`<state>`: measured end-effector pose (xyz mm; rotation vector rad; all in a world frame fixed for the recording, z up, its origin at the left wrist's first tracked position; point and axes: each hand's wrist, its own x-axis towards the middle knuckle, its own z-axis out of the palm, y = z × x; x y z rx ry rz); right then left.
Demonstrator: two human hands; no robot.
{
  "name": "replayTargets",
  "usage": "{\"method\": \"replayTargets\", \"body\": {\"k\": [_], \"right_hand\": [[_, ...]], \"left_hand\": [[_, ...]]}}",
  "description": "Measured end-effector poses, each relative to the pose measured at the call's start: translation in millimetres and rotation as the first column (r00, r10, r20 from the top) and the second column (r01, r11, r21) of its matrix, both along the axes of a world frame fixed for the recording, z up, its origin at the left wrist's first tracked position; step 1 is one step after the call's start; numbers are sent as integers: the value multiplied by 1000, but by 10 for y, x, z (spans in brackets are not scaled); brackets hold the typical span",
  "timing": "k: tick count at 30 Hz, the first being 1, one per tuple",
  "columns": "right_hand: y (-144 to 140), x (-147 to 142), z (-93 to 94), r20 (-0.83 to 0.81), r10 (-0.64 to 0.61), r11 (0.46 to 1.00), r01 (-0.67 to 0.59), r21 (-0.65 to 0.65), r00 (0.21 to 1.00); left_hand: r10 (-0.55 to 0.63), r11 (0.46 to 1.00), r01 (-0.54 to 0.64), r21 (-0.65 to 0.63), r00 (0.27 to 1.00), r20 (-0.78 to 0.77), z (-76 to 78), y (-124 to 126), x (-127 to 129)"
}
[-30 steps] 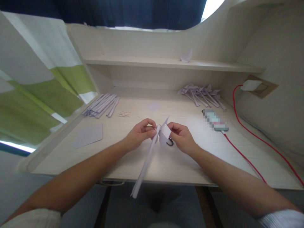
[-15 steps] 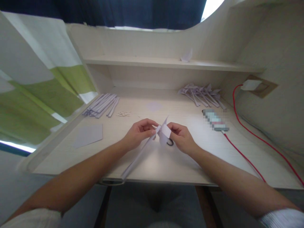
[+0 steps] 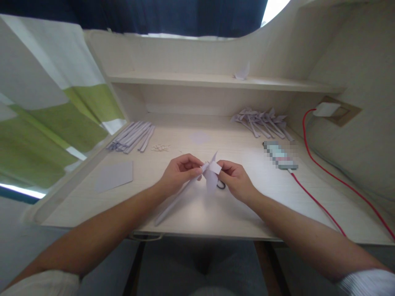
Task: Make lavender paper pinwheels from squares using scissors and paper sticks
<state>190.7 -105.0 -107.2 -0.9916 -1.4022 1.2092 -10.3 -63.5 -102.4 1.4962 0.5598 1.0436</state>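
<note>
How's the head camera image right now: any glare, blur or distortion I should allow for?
Head view: wide-angle lens bows the shelf and desk edges; bright window patch blown out top right; a pixelated block hides one item; the hands and paper pinwheel look soft, with pale paper low-contrast against the desk.

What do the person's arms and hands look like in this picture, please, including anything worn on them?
Both forearms are bare from elbow to wrist. The left hand and right hand wear no gloves, and no rings or watch can be made out. A white sleeve shows at the left elbow, and a white, finely striped sleeve at the right.
</note>
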Motion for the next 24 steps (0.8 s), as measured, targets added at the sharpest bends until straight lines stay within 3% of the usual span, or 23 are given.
{"method": "replayTargets", "body": {"k": [7,24], "right_hand": [[-10,-19,24,-5,4,1000,-4,-21,1000],[-17,-4,28,24,30,999,-30,22,999]], "left_hand": [[121,993,-120,18,989,-83,102,-77,20],[115,993,-114,10,989,-92,92,-61,27]]}}
